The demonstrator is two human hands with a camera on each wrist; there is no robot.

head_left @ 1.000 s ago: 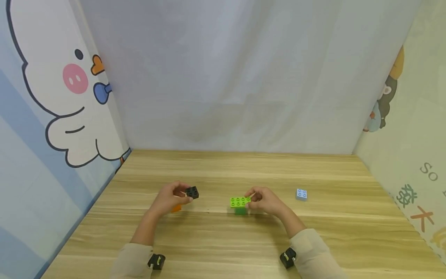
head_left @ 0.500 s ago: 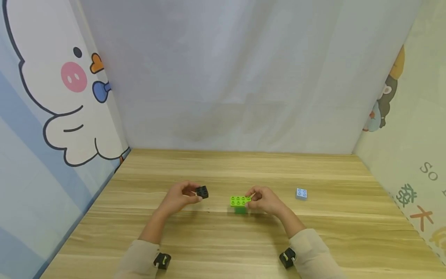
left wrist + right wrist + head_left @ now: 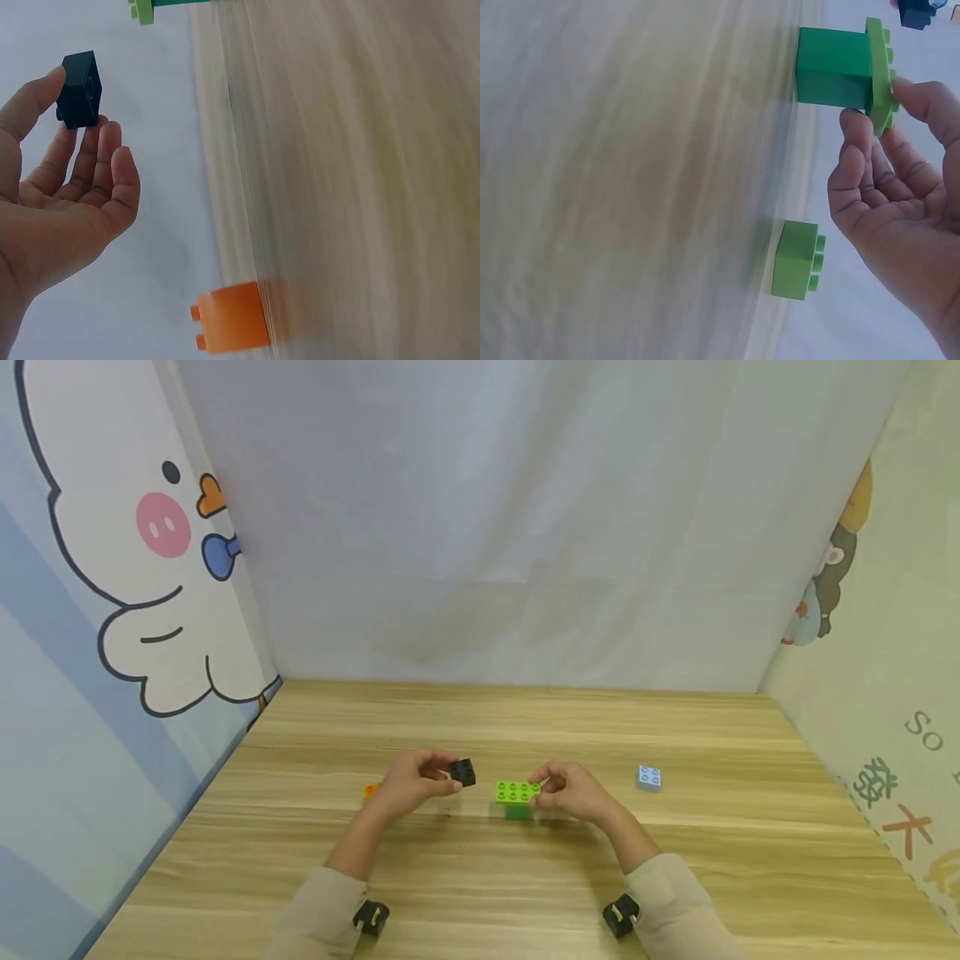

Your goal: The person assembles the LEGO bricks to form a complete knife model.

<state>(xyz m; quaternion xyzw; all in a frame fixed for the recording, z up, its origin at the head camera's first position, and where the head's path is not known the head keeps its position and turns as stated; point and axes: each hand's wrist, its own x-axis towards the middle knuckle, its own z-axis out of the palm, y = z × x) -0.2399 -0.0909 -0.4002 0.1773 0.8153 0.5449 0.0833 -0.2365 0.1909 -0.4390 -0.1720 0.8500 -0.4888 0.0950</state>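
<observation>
My left hand pinches a black toy building brick between thumb and fingertips, raised above the table. The left wrist view shows the same black brick tilted, with the fingers beneath it. To its right, my right hand pinches the end of a flat lime-green studded plate. Under that plate sits a dark green brick, seen from the side as a square block in the right wrist view. A gap separates the black brick from the lime plate.
An orange brick stands on the wooden table behind my left hand, partly hidden in the head view. A light blue brick lies to the right. The right wrist view has a light green brick. A pale curtain hangs behind.
My left hand has moved rightward with the black brick, closer to the lime plate. The right hand has stayed in place, still gripping the plate.
</observation>
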